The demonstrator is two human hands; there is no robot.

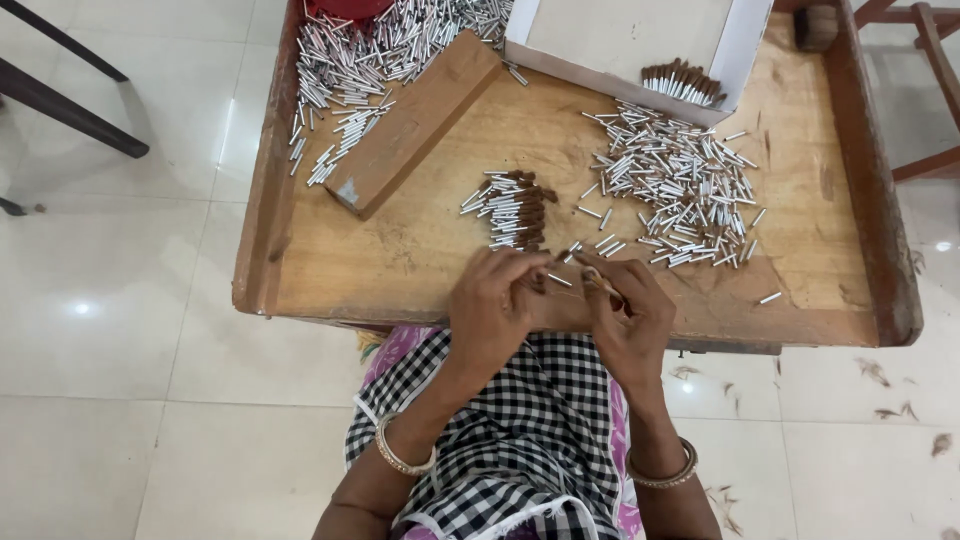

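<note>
Presently, both hands work at the near edge of the wooden tray table [330,270]. The left hand [492,300] has its fingers curled together around a small item that cannot be made out. The right hand [628,318] pinches a thin brown-tipped stick [601,284] between its fingertips. Just beyond lies a neat stack of brown-tipped sticks [515,210]. A loose heap of silver tubes [680,185] sits to the right. A wooden block [415,120] lies farther back, left of a white box [745,40].

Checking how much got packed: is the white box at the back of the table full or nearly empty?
Nearly empty. The white box shows mostly bare floor, with only a small cluster of brown-tipped sticks in its near corner.
</note>
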